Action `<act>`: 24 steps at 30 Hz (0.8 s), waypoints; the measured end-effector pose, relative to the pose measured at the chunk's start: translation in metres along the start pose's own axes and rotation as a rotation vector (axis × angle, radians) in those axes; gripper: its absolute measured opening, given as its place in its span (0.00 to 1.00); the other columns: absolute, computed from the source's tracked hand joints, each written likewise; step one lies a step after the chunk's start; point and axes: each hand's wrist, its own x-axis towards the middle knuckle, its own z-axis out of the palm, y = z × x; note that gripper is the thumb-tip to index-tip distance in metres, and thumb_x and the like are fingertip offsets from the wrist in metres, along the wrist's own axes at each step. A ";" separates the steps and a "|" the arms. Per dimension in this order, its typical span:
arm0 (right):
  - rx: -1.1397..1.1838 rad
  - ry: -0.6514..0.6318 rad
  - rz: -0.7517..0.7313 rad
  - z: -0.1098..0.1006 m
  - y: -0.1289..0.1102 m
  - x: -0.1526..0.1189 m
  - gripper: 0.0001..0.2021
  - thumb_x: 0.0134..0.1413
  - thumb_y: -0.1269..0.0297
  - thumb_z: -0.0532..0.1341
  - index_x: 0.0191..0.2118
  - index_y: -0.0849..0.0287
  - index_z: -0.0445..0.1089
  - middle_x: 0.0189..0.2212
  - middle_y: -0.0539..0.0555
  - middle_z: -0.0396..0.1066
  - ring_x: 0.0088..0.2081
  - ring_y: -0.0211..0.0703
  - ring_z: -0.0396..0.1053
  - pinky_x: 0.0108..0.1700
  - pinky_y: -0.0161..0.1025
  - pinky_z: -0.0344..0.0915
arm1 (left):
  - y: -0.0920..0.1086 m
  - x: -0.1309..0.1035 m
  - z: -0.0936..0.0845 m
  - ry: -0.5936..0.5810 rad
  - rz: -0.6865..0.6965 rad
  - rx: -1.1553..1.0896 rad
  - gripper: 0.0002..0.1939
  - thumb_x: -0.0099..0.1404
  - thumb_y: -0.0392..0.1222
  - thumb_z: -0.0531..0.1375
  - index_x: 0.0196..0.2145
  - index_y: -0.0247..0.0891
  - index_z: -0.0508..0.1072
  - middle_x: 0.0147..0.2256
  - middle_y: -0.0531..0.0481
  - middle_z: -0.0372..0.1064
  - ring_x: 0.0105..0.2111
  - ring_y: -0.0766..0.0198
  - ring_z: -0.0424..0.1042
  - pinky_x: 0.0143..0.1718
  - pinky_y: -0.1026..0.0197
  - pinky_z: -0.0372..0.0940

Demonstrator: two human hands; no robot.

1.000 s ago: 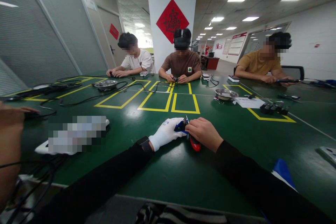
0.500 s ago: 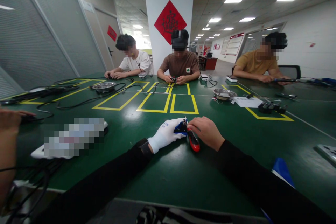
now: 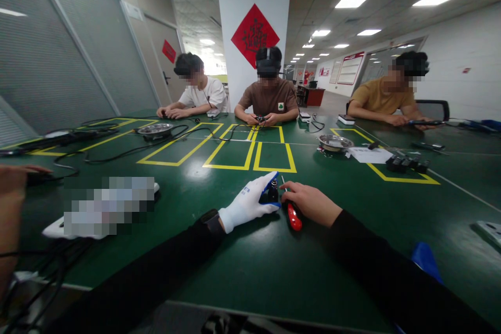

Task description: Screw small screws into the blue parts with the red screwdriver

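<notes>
My left hand (image 3: 250,198), in a white glove with a blue palm, reaches over the green table with thumb and fingers apart. Between them stands a small dark cylindrical piece (image 3: 273,191) with a shiny metal top; a gap shows around it. My right hand (image 3: 311,201) is bare and closed on a screwdriver with a red and black handle (image 3: 294,218). Its thin metal shaft points up and away past my fingertips, just right of the dark piece. Part of the handle is hidden under my hand.
Yellow tape rectangles (image 3: 229,167) mark the table (image 3: 242,266). Metal bowls (image 3: 335,142) stand farther off, with paper (image 3: 370,155) and black parts (image 3: 407,162) at right. A blurred white device (image 3: 105,209) and cables lie left. Several people sit around.
My left fingers have spread away from the dark piece. My right hand and the screwdriver have moved slightly right and down, and the shaft now shows beside the piece.
</notes>
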 end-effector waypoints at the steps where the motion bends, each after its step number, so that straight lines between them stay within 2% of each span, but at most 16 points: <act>1: 0.021 -0.004 0.010 -0.001 0.000 -0.001 0.14 0.56 0.77 0.53 0.42 0.55 0.70 0.54 0.57 0.64 0.50 0.48 0.67 0.48 0.43 0.66 | 0.000 0.000 0.000 0.011 0.000 0.014 0.43 0.54 0.47 0.66 0.63 0.39 0.52 0.60 0.39 0.57 0.59 0.50 0.58 0.61 0.48 0.54; 5: 0.161 0.002 0.076 -0.006 0.001 -0.005 0.14 0.55 0.79 0.52 0.42 0.56 0.67 0.44 0.56 0.71 0.46 0.45 0.69 0.46 0.40 0.64 | 0.000 0.000 -0.001 0.021 0.017 0.029 0.43 0.55 0.47 0.65 0.64 0.40 0.51 0.61 0.41 0.55 0.61 0.51 0.56 0.62 0.48 0.52; 8: 0.282 0.083 0.174 -0.008 -0.001 -0.007 0.12 0.56 0.76 0.54 0.44 0.56 0.64 0.39 0.54 0.72 0.41 0.44 0.71 0.42 0.39 0.64 | 0.000 -0.001 -0.001 -0.015 0.021 0.026 0.42 0.55 0.45 0.65 0.63 0.40 0.51 0.61 0.41 0.56 0.60 0.52 0.57 0.61 0.49 0.53; 13: 0.515 0.455 0.310 -0.010 -0.012 -0.005 0.07 0.61 0.65 0.54 0.44 0.57 0.61 0.32 0.53 0.72 0.30 0.42 0.71 0.36 0.39 0.64 | 0.002 0.003 0.003 -0.029 -0.017 -0.018 0.38 0.58 0.45 0.63 0.63 0.41 0.53 0.59 0.44 0.60 0.58 0.54 0.61 0.60 0.51 0.55; 15: 0.684 0.629 0.315 -0.008 -0.019 -0.004 0.09 0.63 0.60 0.51 0.45 0.58 0.59 0.29 0.51 0.71 0.24 0.39 0.68 0.31 0.38 0.64 | 0.003 0.008 0.009 -0.016 -0.074 -0.036 0.33 0.59 0.45 0.62 0.60 0.43 0.58 0.56 0.46 0.64 0.55 0.55 0.65 0.57 0.52 0.59; 18: 0.870 0.852 0.309 -0.004 -0.028 -0.003 0.11 0.64 0.58 0.49 0.47 0.57 0.58 0.29 0.49 0.69 0.22 0.37 0.66 0.29 0.37 0.63 | 0.004 0.017 0.017 0.015 -0.135 -0.018 0.26 0.57 0.45 0.63 0.54 0.42 0.66 0.50 0.48 0.69 0.50 0.55 0.69 0.53 0.54 0.63; 21: 0.976 0.948 0.282 0.000 -0.034 -0.002 0.09 0.65 0.59 0.49 0.45 0.57 0.58 0.30 0.49 0.69 0.23 0.36 0.68 0.29 0.37 0.62 | 0.004 0.019 0.020 0.038 -0.143 0.026 0.24 0.57 0.45 0.63 0.51 0.42 0.67 0.47 0.48 0.71 0.47 0.55 0.70 0.50 0.55 0.64; 24: 1.062 0.945 0.223 0.002 -0.040 -0.001 0.08 0.65 0.59 0.49 0.45 0.56 0.58 0.31 0.50 0.70 0.25 0.37 0.70 0.29 0.38 0.62 | 0.004 0.015 0.016 0.031 -0.109 0.033 0.24 0.58 0.45 0.63 0.51 0.41 0.67 0.49 0.47 0.70 0.48 0.55 0.70 0.51 0.55 0.64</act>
